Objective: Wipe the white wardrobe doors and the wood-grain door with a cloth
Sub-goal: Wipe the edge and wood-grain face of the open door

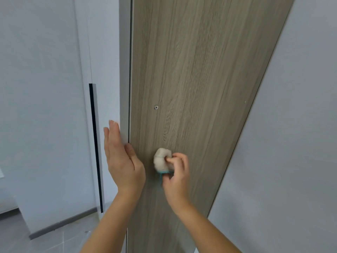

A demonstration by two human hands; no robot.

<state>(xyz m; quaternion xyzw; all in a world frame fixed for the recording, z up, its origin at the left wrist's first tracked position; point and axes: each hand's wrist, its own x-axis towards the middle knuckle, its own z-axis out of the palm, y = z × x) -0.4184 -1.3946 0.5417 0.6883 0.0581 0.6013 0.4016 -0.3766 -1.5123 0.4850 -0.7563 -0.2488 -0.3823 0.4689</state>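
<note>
I read the cloth (162, 159) as light, soft and easy to squash: it is bunched into a pale wad with a bit of teal edging hanging below. The right hand (176, 172) has it pinched between curled fingertips and thumb and holds it against the wood-grain door (200, 70), just right of the left hand (122, 159). I judge a wad like this covers little of the panel per stroke, so a flatter hold, with the palm behind it, would serve better. The door looks stiff, smooth and probably slick, so the cloth should glide. A small screw (156, 107) sits above the right hand and could snag a loose thread.

The left hand grasps nothing. Its fingers lie straight against the white edge beside the wood panel, with the thumb at the seam, which I take as steadying. The white wardrobe door (45, 88) stands beyond the left hand, its dark handle strip (95, 143) running upright just past the fingers.

The only container I can see is the wardrobe, and it is closed, so I cannot tell what is inside
</note>
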